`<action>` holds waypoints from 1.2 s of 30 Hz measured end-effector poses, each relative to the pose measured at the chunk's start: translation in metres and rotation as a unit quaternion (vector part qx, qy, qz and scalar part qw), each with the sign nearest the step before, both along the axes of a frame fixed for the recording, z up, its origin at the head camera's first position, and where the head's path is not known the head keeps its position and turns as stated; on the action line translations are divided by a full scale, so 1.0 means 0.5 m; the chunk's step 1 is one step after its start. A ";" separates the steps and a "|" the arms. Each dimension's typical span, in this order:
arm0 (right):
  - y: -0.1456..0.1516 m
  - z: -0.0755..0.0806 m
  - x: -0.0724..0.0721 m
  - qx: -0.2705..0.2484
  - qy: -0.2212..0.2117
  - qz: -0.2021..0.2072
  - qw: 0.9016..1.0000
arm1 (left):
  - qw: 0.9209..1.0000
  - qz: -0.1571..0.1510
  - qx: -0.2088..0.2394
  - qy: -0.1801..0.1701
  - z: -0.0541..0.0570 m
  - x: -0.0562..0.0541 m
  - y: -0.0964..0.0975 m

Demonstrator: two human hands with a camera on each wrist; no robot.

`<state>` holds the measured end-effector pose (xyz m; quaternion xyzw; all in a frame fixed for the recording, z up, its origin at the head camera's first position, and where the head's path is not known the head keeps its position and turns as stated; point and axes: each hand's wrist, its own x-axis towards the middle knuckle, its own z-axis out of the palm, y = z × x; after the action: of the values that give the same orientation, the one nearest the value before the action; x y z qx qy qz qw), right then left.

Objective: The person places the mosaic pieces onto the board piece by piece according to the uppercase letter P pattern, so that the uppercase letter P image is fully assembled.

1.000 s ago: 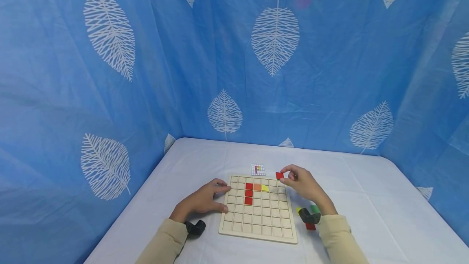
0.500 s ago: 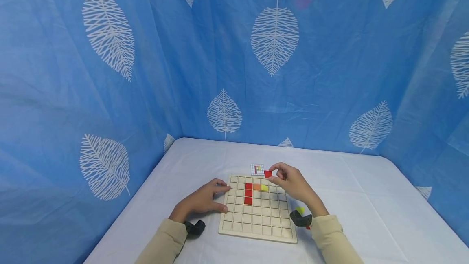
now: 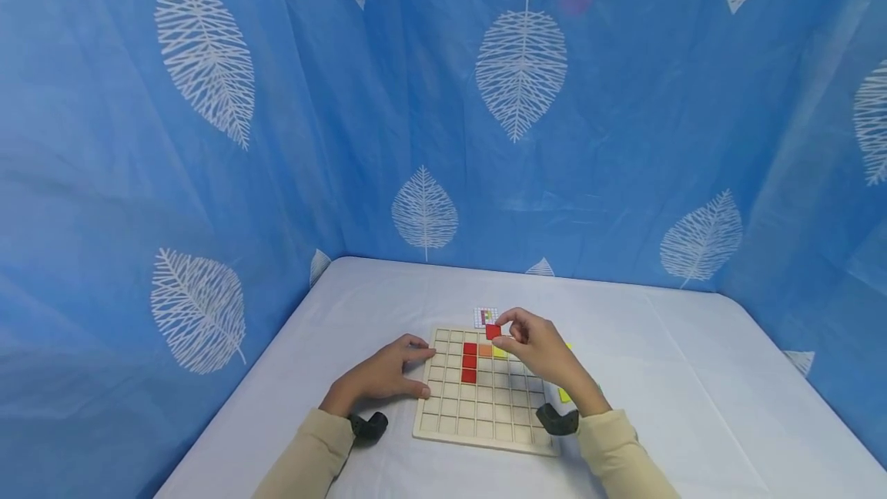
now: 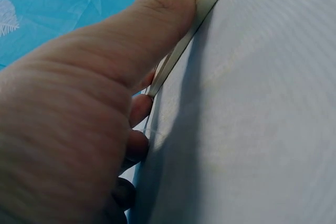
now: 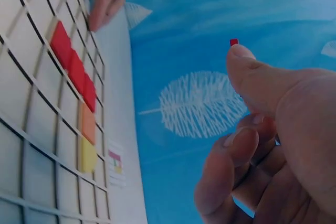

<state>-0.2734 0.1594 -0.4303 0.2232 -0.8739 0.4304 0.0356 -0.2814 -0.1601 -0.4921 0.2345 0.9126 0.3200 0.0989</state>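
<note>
My right hand point(image 3: 543, 346) pinches a red square tile point(image 3: 493, 332) between thumb and forefinger, above the far part of a wooden grid board point(image 3: 485, 411). Only a small corner of that tile shows past the thumb in the right wrist view. Three red tiles point(image 3: 469, 363) form a column on the board. An orange tile point(image 3: 485, 350) and a yellow tile point(image 3: 500, 353) continue in a row to the right from the column's far end. At the board's left edge, my left hand point(image 3: 381, 373) rests with thumb and fingers spread; its thumb point(image 4: 163, 19) touches the rim.
Beyond the board's far edge lies a small printed card point(image 3: 483, 314) with a coloured grid pattern, partly covered by the held tile in the head view. A loose yellow tile point(image 3: 564, 395) shows beside my right forearm. Blue leaf-print cloth point(image 3: 520, 199) stands behind the white table.
My right hand has carried the red tile leftward, from the board's far right corner to above the orange tile's area. My left hand has stayed at the left edge.
</note>
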 end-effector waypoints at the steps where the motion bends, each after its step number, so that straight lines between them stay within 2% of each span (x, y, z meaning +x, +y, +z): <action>1: -0.005 -0.001 0.000 0.001 0.000 0.004 1.000 | 1.000 0.000 0.001 0.000 0.001 -0.001 0.000; 6: -0.022 -0.019 0.003 0.005 -0.015 0.010 1.000 | 1.000 -0.001 -0.004 0.001 0.002 -0.003 -0.001; 12: -0.034 -0.042 0.015 -0.013 -0.033 0.015 0.999 | 1.000 -0.006 -0.007 0.006 -0.001 -0.004 -0.001; 19: -0.057 -0.061 0.030 -0.048 -0.095 0.039 0.994 | 1.000 -0.013 -0.009 0.009 0.000 -0.004 -0.003; 23: -0.071 -0.069 0.035 -0.039 -0.112 0.032 0.992 | 1.000 -0.013 -0.009 0.009 0.000 -0.004 -0.005; 36: -0.078 -0.099 0.032 0.022 -0.093 0.036 0.995 | 1.000 -0.007 -0.006 0.001 0.005 -0.003 -0.002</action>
<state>-0.2573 0.1204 -0.4799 0.2139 -0.8742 0.4308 -0.0666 -0.2830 -0.1613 -0.4896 0.2403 0.9132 0.3132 0.1016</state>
